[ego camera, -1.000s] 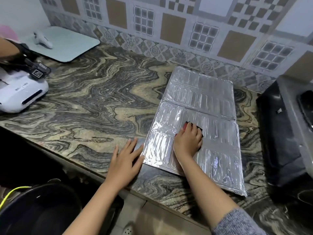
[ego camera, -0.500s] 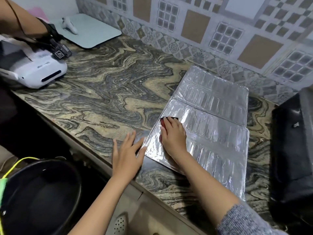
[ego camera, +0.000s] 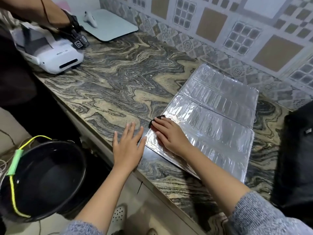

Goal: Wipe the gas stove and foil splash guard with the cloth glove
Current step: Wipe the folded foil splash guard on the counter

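Observation:
The silver foil splash guard (ego camera: 218, 116) lies flat on the marbled counter (ego camera: 118, 85), unfolded in ribbed panels. My right hand (ego camera: 169, 134) presses flat on the guard's near left corner, with a dark cloth glove (ego camera: 156, 119) under the fingers; only its edge shows past my fingertips. My left hand (ego camera: 127, 147) rests flat on the counter just left of the guard, fingers spread, the thumb touching the guard's edge. The black gas stove (ego camera: 298, 150) stands at the right edge of the view, mostly cut off.
Another person's arm (ego camera: 42, 12) holds a white headset-like device (ego camera: 55, 55) at the counter's far left. A pale board (ego camera: 111, 26) with a small white object lies at the back. A black bucket (ego camera: 40, 177) with a yellow-green handle stands below the counter edge.
My right hand slid the cloth glove leftward across the foil, from the middle panel to its near left corner. My left hand stayed beside the guard. The view shifted left.

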The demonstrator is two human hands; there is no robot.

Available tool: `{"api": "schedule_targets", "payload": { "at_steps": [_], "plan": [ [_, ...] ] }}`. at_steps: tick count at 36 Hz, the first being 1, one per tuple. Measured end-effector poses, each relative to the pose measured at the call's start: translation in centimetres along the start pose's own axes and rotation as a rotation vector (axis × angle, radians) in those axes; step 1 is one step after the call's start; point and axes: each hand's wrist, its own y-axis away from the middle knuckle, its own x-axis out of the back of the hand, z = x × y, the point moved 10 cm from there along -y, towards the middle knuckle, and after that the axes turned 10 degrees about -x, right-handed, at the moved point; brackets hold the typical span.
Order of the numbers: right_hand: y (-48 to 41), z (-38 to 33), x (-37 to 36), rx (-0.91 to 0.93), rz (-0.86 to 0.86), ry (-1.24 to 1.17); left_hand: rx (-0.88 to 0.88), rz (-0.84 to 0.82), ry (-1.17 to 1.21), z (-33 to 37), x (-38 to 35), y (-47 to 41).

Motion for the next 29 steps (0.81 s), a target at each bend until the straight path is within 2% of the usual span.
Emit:
{"api": "schedule_targets", "payload": {
  "at_steps": [10, 15, 24, 29],
  "plan": [
    [2.0, -1.5, -0.6, 0.218, -0.108, 0.018, -0.002, 0.009, -0.018, 0.0, -0.2, -0.1],
    [4.1, -1.2, -0.3, 0.287, -0.108, 0.025, 0.004, 0.026, -0.018, 0.0, -0.1, -0.1],
    [7.5, 0.7, 0.9, 0.277, -0.094, 0.022, 0.007, 0.039, -0.009, 0.0, -0.1, -0.2],
    [9.8, 2.6, 1.8, 0.211, -0.065, 0.050, 0.001, 0.047, 0.001, 0.0, 0.0, -0.2]
  ]
}}
